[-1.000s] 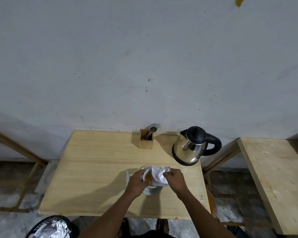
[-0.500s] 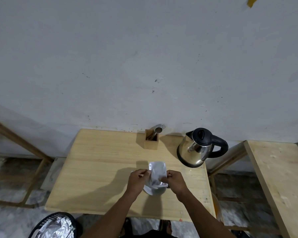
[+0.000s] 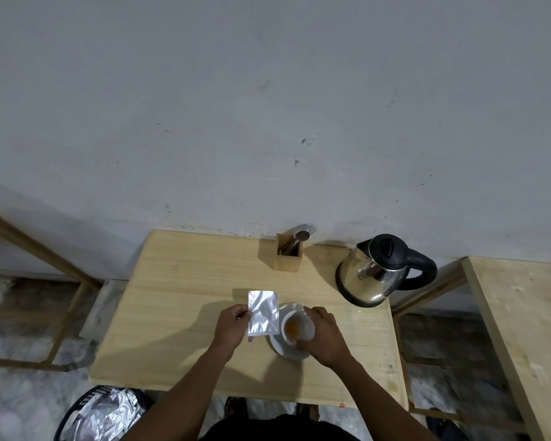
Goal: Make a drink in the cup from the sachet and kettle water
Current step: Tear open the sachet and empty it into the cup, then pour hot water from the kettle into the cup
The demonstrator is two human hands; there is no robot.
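A white cup with orange powder in its bottom stands on a white saucer near the front of the wooden table. My right hand wraps around the cup's right side. My left hand pinches the left edge of a flat silver sachet, held just left of the cup. A steel kettle with a black lid and handle sits at the table's back right.
A wooden holder with cutlery stands at the back by the wall. A second wooden table lies to the right. A dark bin with silver wrappers sits on the floor at the front left.
The sachet, held over the cup by both hands before, has moved left in my left hand alone. My right hand has let go of it and taken hold of the cup.
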